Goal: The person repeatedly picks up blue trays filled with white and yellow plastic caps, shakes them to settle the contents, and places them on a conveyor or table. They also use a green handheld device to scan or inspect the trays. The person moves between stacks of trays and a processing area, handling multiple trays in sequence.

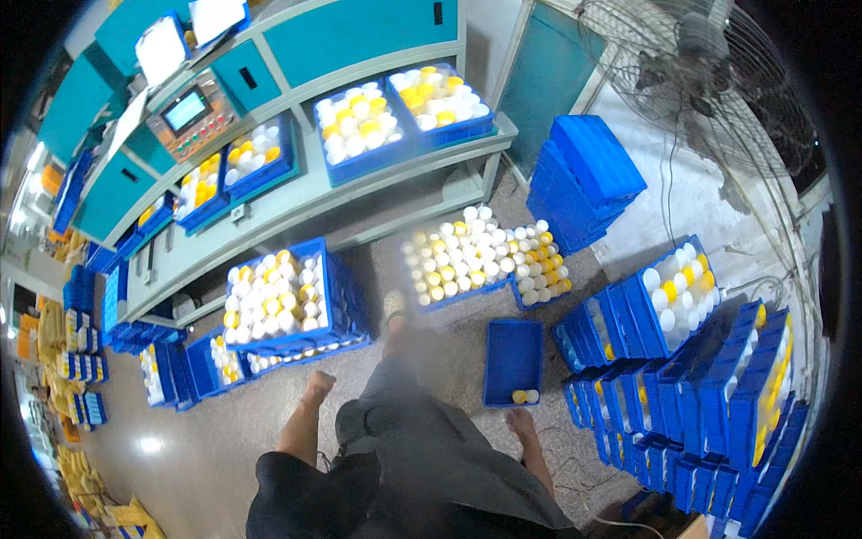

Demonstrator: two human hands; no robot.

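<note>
My left hand (321,386) hangs low, with its fingers curled in and nothing showing in them. Nearest to it is a stack of blue crates (346,301), topped by a load of round white and yellow cap-like pieces (274,301). On the other side, my right hand (519,419) is beside the near end of a blue tray (514,346) on the floor; its fingers look loosely apart and appear to hold nothing. A yellow piece (519,396) and a white piece (532,396) lie in that tray's near end.
Ahead stands a teal and grey machine (359,40) with a control panel (190,112) and filled crates on its ledge. Filled trays (462,256) lie on the floor. Stacked crates (664,386) line the right, below a caged fan (700,63). Cables (575,490) trail nearby.
</note>
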